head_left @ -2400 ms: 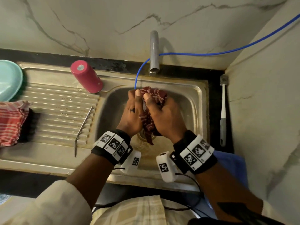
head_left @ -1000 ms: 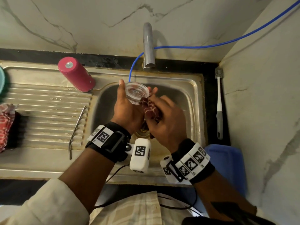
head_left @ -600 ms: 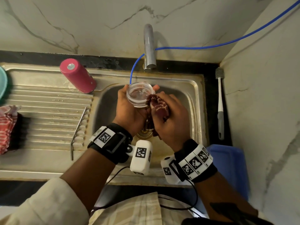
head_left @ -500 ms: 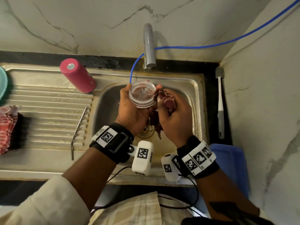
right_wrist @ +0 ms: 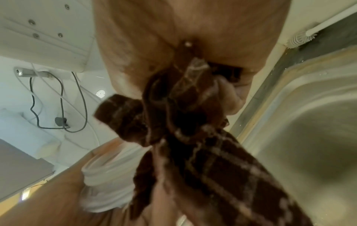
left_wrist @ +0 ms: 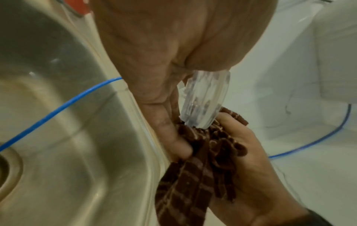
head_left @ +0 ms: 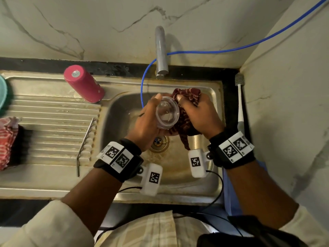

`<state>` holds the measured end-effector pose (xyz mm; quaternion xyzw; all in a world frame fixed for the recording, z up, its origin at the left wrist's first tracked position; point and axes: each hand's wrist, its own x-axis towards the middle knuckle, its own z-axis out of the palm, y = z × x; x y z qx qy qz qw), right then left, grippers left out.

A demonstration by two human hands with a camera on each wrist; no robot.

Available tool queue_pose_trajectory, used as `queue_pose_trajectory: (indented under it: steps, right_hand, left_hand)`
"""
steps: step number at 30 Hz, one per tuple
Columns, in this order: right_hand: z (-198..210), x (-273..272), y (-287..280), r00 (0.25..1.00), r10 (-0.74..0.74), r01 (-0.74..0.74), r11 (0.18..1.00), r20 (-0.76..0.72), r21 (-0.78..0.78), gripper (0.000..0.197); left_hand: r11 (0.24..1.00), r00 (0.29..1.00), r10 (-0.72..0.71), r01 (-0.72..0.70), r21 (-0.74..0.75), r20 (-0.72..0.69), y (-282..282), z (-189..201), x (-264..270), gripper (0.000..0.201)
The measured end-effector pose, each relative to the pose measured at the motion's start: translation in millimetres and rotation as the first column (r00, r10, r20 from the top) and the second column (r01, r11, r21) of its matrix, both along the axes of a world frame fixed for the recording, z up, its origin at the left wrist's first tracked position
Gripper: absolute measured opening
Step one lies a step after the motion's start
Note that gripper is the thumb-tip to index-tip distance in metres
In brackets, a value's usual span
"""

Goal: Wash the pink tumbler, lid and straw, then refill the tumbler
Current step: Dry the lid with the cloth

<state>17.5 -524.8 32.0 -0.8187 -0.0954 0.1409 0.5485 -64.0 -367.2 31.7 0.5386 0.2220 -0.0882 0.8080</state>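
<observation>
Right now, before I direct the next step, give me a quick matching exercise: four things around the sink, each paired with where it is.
Things:
1. clear lid
2. dark checked cloth
3. pink tumbler
4. metal straw

Places:
A. lying on the ribbed drainboard
B. held in the left hand
C. standing upside down by the basin's corner
D. bunched in the right hand

Pairs: 1-B, 2-D, 3-C, 4-A

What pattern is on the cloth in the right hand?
Dark maroon cloth with pale checked lines, clearest in the left wrist view.
</observation>
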Motion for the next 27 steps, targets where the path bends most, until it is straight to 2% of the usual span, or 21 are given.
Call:
queue_pose_trajectory:
  steps: [3,6,11,14,16,18,21,24,27]
  right_hand:
    - [0.5,-1.5,0.3,0.999,-0.018,0.019,1.000,-0.039,0.020,0.015]
    - [0.8,0.6,-0.8,1.000,-0.008,0.008,1.000,-0.010,0.020,0.013]
    - [8.2,4.6,-2.7,0.992,0.096,-0.098,0.995,0.086,0.022,0.018]
    - [12.0,1.8,1.4,0.967,0.191,-0.190,0.982,0.170,-0.026,0.037]
    - [13.1,1.3,4.4,0.966,0.190,-0.184,0.982,0.175,-0.051,0.052]
    - [12.8,0.7,7.1,0.974,0.169,-0.161,0.985,0.153,-0.065,0.057]
    - [13.4,-1.1,14.3,0.956,0.205,-0.191,0.978,0.211,-0.081,0.044]
    - [14.6,-0.1,22.4,0.915,0.265,-0.234,0.963,0.304,-0.135,0.037]
    - [17.1,-2.7,27.5,0.884,0.319,-0.284,0.947,0.343,-0.148,0.033]
  left_hand:
    - [0.997,0.998,-0.011,0.006,0.077,0.070,0.2,0.3,2.1,0.052]
    - [0.990,0.984,-0.054,0.031,0.134,0.167,-0.9,-4.3,2.8,0.053]
    - [0.964,0.985,-0.102,0.063,0.257,0.140,-2.8,-2.0,5.2,0.052]
    - [0.956,0.989,-0.052,0.008,0.294,0.140,-6.6,-1.5,5.1,0.065]
    - [0.956,0.991,0.010,-0.048,0.289,0.132,-6.8,-1.3,4.7,0.068]
    - [0.937,0.992,0.004,-0.048,0.345,0.126,-4.1,-2.2,4.7,0.068]
    - [0.927,0.987,-0.085,0.028,0.374,0.138,2.7,-5.5,4.9,0.066]
    - [0.910,0.986,-0.052,-0.017,0.413,0.156,7.8,-10.3,6.8,0.070]
    - [0.867,0.987,-0.064,-0.017,0.498,0.146,10.2,-11.5,9.7,0.086]
